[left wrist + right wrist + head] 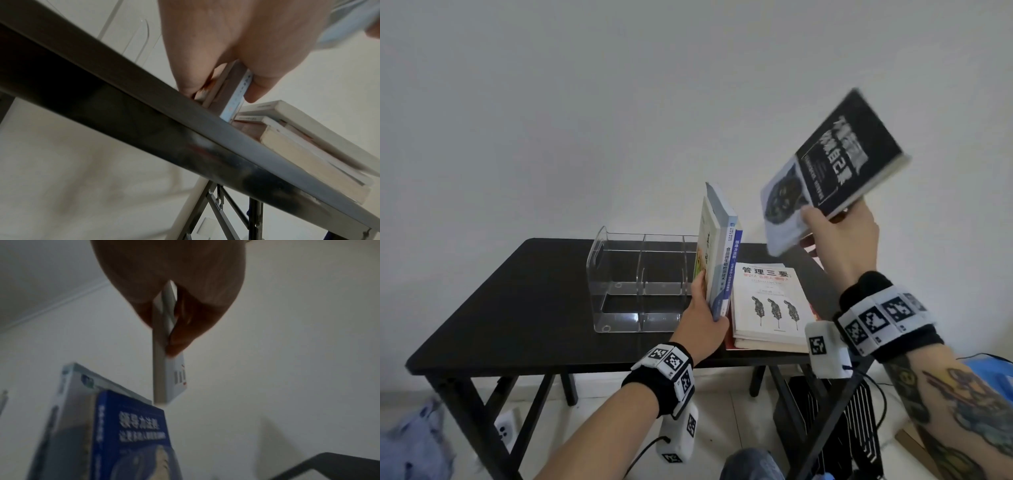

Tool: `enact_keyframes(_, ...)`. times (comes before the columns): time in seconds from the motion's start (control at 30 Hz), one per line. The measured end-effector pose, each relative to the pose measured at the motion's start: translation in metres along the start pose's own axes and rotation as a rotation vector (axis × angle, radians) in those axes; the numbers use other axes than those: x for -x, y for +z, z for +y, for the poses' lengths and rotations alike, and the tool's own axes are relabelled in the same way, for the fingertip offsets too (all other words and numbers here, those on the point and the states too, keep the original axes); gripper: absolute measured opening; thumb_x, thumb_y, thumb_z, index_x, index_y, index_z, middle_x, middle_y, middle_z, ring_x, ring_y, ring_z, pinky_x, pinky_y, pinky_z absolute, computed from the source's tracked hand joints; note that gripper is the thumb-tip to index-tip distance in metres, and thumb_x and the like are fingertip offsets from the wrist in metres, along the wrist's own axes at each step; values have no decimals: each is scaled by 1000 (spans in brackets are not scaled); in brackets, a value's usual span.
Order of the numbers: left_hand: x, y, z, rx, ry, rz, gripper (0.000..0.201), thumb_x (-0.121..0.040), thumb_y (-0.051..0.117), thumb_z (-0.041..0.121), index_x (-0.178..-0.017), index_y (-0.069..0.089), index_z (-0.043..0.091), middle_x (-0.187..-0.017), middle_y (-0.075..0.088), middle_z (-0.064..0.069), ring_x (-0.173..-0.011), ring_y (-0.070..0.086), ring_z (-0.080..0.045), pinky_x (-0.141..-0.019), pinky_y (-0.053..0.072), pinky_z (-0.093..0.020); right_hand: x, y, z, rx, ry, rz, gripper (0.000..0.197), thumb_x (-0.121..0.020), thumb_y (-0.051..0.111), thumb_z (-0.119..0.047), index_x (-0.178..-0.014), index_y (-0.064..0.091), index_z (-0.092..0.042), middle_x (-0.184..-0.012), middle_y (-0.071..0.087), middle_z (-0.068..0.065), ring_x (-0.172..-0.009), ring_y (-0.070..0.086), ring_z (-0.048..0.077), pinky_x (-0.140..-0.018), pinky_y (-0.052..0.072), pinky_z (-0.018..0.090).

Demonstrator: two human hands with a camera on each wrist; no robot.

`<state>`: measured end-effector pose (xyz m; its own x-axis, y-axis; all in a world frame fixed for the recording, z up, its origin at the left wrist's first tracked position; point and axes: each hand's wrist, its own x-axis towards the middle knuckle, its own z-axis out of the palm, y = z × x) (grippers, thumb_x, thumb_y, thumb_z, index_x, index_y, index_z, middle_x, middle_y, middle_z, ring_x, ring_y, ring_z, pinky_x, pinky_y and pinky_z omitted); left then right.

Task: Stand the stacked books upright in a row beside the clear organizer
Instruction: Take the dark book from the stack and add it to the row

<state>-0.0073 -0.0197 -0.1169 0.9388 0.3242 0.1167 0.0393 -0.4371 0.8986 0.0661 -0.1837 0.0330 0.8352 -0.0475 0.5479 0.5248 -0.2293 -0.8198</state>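
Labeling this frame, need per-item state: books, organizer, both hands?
clear organizer: upright on the table, compartments empty.
standing books: upright beside the organizer, steadied.
left hand: grip around the standing books' lower edge.
black book: lifted in the air, tilted, blurred.
right hand: grip on the black book's lower end.
stacked books: lying flat, white cover on top.
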Motion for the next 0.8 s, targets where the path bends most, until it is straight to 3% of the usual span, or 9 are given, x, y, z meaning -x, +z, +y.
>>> enact_keyframes(0.07,-1,0,-1,-9,11,-4,92,-92,57,7,-150,-9,34,-145,42,-2,-118,59,-25,-90,56,-36,2,2,-12,-61,-24,-13,15,-84,62,-16,-91,68,-4,-76,74,5,-49,68,16,-47,56,26)
enact_keyframes(0.17,-2,3,-5,-19,30,3,93,-92,57,9,-150,-9,36,-150,37,-1,-121,57,-22,-93,55,-39,8,5,-35,-206,-100,65,11,-86,62,-16,-78,68,-12,-62,72,2,-50,69,23,-53,59,34)
enact_keyframes(0.33,-3,4,-9,-12,33,13,95,-92,59,11,-152,-10,36,-148,41,-2,-120,58,-19,-92,54,-30,25,20,-66,-323,-171,-14,24,-87,65,-21,-63,69,-25,-60,72,2,-52,70,24,-59,59,37)
enact_keyframes(0.47,-1,4,-11,-10,44,30,98,-90,60,13,-153,-11,37,-149,43,-1,-111,60,-13,-83,51,-14,34,33,-70,-163,-201,-191,13,-90,61,-17,-83,69,-9,-70,73,-1,-52,69,11,-51,58,27)
enact_keyframes(0.57,1,7,-15,-4,75,46,99,-89,61,12,-155,-10,31,-147,45,-1,-102,57,-5,-70,44,1,39,44,-59,33,-226,-318,16,-88,55,-18,-98,64,-8,-83,73,0,-61,71,12,-52,59,24)
enact_keyframes(0.67,2,8,-15,12,90,74,98,-87,63,10,-156,-5,29,-143,47,1,-108,56,-5,-79,45,-3,46,52,-48,110,-208,-375,21,-88,53,-17,-107,59,-10,-86,70,-4,-62,70,14,-51,60,28)
enact_keyframes(0.8,3,12,-13,60,51,144,84,-85,64,7,-151,14,23,-137,51,-3,-120,57,-20,-99,51,-29,53,60,-43,196,-215,-419,30,-88,52,-14,-117,52,-11,-71,67,-3,-51,66,12,-45,56,23)
